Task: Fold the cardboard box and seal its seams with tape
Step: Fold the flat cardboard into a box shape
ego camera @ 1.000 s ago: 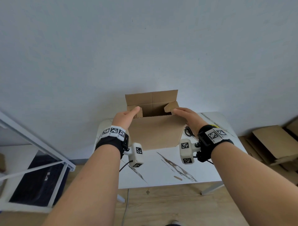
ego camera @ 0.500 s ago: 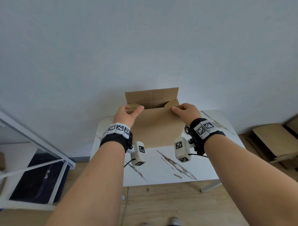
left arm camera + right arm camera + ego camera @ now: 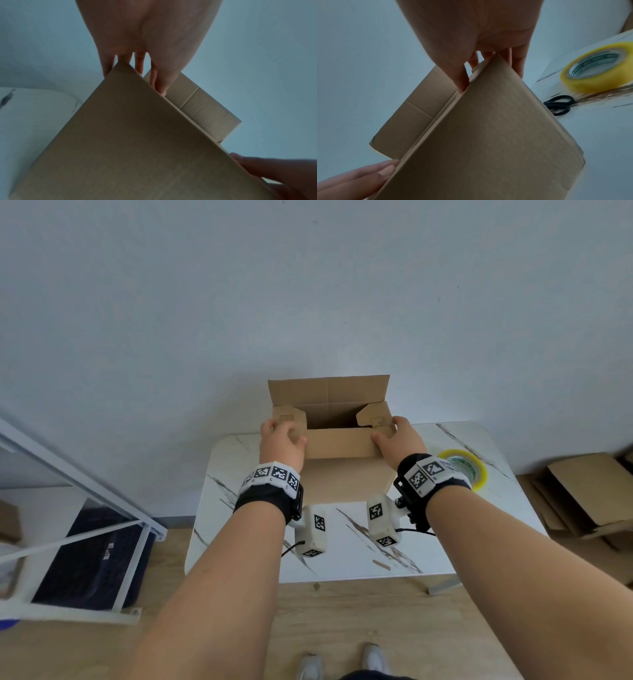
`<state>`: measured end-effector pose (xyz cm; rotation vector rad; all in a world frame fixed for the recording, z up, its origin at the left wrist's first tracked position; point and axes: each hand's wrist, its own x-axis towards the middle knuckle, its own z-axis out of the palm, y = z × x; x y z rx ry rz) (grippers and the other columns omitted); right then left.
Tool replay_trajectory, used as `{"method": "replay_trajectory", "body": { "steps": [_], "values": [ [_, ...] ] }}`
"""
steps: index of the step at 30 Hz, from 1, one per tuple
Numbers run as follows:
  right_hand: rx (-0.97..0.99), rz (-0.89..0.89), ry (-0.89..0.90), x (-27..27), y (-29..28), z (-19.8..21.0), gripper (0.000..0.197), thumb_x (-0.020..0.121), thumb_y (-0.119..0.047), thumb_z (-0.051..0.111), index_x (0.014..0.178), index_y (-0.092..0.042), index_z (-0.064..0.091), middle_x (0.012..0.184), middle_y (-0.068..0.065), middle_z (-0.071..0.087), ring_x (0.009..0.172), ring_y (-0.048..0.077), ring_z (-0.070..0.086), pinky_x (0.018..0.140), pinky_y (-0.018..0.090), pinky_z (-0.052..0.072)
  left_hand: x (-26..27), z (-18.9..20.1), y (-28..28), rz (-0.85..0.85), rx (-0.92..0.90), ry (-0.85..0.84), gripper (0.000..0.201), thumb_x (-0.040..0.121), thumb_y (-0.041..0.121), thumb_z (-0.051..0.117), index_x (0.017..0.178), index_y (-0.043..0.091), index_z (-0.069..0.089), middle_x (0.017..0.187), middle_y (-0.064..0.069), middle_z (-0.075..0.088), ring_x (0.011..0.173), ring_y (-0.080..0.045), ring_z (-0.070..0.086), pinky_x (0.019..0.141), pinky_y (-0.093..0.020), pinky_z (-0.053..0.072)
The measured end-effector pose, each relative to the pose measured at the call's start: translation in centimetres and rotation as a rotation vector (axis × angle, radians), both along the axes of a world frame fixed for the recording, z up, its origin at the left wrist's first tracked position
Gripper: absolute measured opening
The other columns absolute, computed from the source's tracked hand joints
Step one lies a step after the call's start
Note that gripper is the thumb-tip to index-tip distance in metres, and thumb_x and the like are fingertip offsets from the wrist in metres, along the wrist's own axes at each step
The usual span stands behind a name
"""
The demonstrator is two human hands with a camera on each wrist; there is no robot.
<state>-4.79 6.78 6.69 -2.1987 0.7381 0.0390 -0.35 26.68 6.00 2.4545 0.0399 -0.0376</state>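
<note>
No text can be read: the print on the tape roll's [image 3: 597, 67] inner ring, right of the right hand [image 3: 476, 35], is too blurred

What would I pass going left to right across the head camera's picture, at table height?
White metal frame → left hand → cardboard box → right hand → yellow tape roll → flattened cardboard on the floor.
</note>
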Motion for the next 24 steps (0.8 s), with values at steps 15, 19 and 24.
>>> {"method": "replay_trajectory", "body": {
  "steps": [15, 19, 24],
  "values": [
    [-0.143, -0.08, -0.119, -0.8, 0.1, 0.5, 0.079, 0.08, -0.018, 0.06, 0.149, -0.017, 0.021, 0.148, 0.01, 0.028, 0.134, 0.032, 0.034, 0.108, 0.042, 0.037, -0.7, -0.3, -1.1, -0.128, 0.056, 0.052, 0.056, 0.093, 0.04, 0.053, 0.143, 0.027, 0.033, 0.156, -0.001, 0.012, 0.139, -0.028, 0.022, 0.106, -0.04, 0.035],
    [-0.361, 0.063, -0.256, 0.6, 0.1, 2.0, 0.089, 0.079, -0.006, 0.059, 0.153, -0.019, 0.012, 0.16, 0.004, 0.011, 0.148, 0.024, 0.01, 0.12, 0.04, 0.017, -0.6, -0.6, -0.6, -0.129, 0.086, 0.06, 0.056, 0.094, 0.042, 0.05, 0.144, 0.028, 0.031, 0.156, 0.001, 0.011, 0.139, -0.027, 0.021, 0.107, -0.041, 0.034],
    [-0.457, 0.203, -0.196, 1.9, 0.2, 2.5, 0.086, 0.08, -0.004, 0.051, 0.154, -0.023, 0.011, 0.162, -0.002, 0.009, 0.15, 0.019, -0.001, 0.122, 0.042, 0.003, -0.7, -0.7, -0.6, -0.142, 0.163, 0.062, 0.059, 0.094, 0.046, 0.047, 0.146, 0.028, 0.026, 0.157, -0.001, 0.008, 0.14, -0.028, 0.019, 0.109, -0.044, 0.034]
  ]
}}
